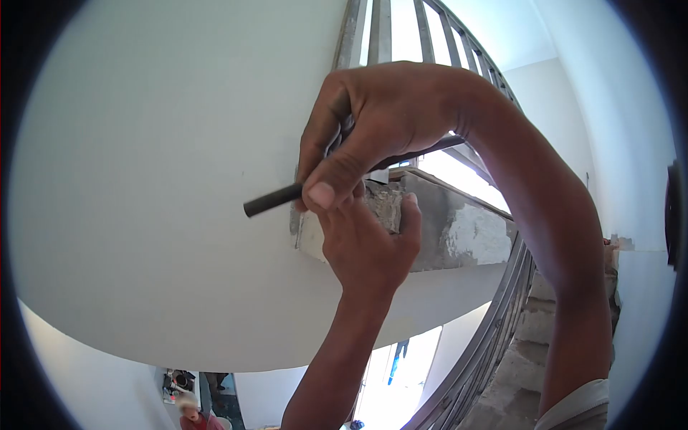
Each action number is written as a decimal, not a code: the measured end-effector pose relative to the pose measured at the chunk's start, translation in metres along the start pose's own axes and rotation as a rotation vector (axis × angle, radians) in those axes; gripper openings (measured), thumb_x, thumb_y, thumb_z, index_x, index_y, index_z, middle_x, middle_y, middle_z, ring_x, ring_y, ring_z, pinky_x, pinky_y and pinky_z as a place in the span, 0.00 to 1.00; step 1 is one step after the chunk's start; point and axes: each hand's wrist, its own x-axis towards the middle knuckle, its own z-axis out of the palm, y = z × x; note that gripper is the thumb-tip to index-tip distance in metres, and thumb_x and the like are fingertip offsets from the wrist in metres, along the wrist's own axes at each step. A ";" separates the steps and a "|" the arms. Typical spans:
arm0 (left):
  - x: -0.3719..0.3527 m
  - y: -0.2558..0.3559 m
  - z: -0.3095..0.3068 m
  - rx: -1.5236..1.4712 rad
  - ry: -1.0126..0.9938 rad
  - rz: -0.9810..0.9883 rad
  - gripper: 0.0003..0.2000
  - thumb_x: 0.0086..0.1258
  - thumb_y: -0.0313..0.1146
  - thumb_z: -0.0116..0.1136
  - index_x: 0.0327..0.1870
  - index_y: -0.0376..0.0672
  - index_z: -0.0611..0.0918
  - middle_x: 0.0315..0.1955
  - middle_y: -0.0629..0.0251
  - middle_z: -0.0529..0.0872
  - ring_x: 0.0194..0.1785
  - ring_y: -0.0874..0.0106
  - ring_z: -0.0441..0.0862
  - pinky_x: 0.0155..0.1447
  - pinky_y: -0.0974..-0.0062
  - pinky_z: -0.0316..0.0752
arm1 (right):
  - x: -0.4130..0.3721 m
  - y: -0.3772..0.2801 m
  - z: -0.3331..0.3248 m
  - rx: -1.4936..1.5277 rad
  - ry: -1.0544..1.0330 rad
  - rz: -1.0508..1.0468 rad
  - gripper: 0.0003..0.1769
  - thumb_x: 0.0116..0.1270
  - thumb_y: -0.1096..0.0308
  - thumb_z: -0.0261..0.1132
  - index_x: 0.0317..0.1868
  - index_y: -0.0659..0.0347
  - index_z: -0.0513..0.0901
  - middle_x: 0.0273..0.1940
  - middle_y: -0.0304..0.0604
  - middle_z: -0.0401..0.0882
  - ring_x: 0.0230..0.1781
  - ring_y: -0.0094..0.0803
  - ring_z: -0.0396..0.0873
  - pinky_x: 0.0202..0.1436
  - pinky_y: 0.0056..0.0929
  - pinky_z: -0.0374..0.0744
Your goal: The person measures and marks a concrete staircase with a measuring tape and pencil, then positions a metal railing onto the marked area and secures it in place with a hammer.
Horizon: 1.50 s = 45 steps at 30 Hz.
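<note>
My right hand (387, 115) arches in from the right, its thumb and fingers pinched on a thin dark rod (272, 200) whose blunt end sticks out to the left. A dark length also shows under the palm and wrist; whether it is the same rod is hidden. Just below, my left hand (365, 244) reaches up against the rough broken end of a grey concrete ledge (423, 208). Its thumb stands apart from the fingers, and the fingertips are partly covered by my right hand. A small pale piece lies on the ledge by my right palm.
Metal railing bars (380, 36) rise behind my right hand. A smooth pale wall (165, 179) curves along the left. Rough steps (534, 322) and a curved metal rail (473, 365) run down at the lower right. Another person (193, 416) is far below at the lower left.
</note>
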 end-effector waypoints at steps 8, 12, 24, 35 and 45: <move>0.006 -0.005 -0.002 -0.053 -0.002 0.042 0.47 0.68 0.44 0.66 0.79 0.28 0.53 0.73 0.33 0.64 0.77 0.38 0.62 0.77 0.46 0.62 | -0.010 0.020 0.005 -0.068 0.221 -0.088 0.30 0.65 0.40 0.75 0.39 0.66 0.92 0.29 0.45 0.90 0.30 0.33 0.89 0.38 0.31 0.88; 0.010 0.008 -0.019 -0.369 0.066 0.178 0.44 0.77 0.50 0.56 0.80 0.27 0.52 0.76 0.32 0.59 0.81 0.39 0.57 0.81 0.50 0.56 | -0.012 0.031 0.008 -0.140 0.422 -0.236 0.41 0.68 0.29 0.67 0.31 0.68 0.91 0.24 0.46 0.87 0.24 0.35 0.87 0.33 0.33 0.87; 0.077 0.042 -0.052 -1.173 0.145 -0.285 0.27 0.86 0.48 0.38 0.59 0.30 0.79 0.47 0.55 0.87 0.56 0.62 0.85 0.66 0.67 0.76 | -0.006 0.030 0.014 -0.137 0.349 -0.265 0.33 0.77 0.41 0.63 0.34 0.67 0.90 0.23 0.46 0.85 0.24 0.30 0.86 0.34 0.30 0.84; 0.172 0.055 -0.055 -0.659 -0.399 -0.405 0.25 0.84 0.45 0.41 0.51 0.32 0.87 0.34 0.62 0.86 0.33 0.70 0.81 0.40 0.71 0.80 | -0.001 0.015 0.067 0.713 0.966 -0.079 0.24 0.85 0.55 0.55 0.34 0.64 0.83 0.18 0.32 0.67 0.19 0.20 0.64 0.27 0.25 0.65; 0.163 0.034 -0.055 -0.622 -0.472 -0.418 0.42 0.80 0.70 0.35 0.67 0.35 0.77 0.39 0.54 0.88 0.43 0.68 0.87 0.52 0.68 0.80 | 0.018 0.018 0.086 0.940 1.540 -0.239 0.20 0.84 0.58 0.55 0.48 0.68 0.84 0.24 0.33 0.73 0.24 0.19 0.69 0.33 0.24 0.71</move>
